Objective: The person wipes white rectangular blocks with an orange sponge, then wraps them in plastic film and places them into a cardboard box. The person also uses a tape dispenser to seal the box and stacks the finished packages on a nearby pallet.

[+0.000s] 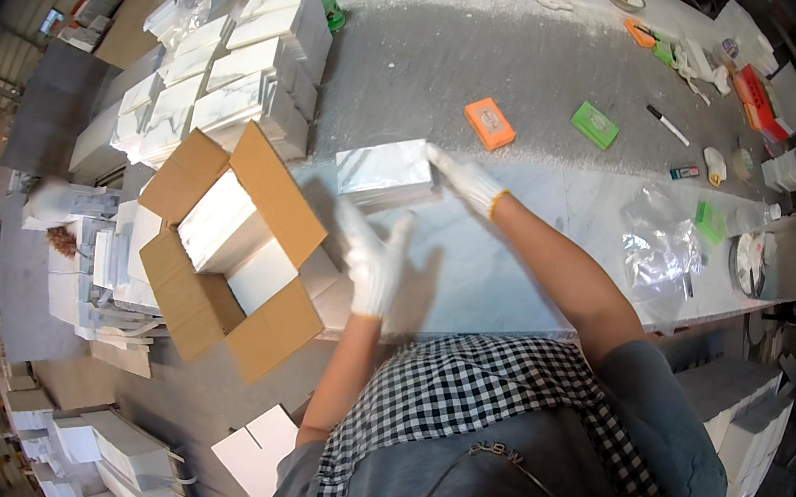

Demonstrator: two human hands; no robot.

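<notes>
A small stack of white, grey-veined tiles (383, 168) lies on the pale marble slab ahead of me. Its top looks glossy; whether a film covers it I cannot tell. My right hand (470, 184), in a white glove with a yellow cuff, reaches to the stack's right end, fingers stretched along its far corner. Nearer to me, my gloved left hand (372, 263) is raised with thumb and fingers apart and nothing in it, just short of the stack's near side. Left of it stands an open cardboard box (282, 195), flaps spread, with white tiles (220, 225) inside.
Tall piles of veined tiles (261, 65) stand behind the box, beside a green bottle (324, 0). An orange block (489, 124) and a green block (594, 125) lie on the dusty grey bench. Right are a marker (669, 125) and a clear plastic bag (658, 245).
</notes>
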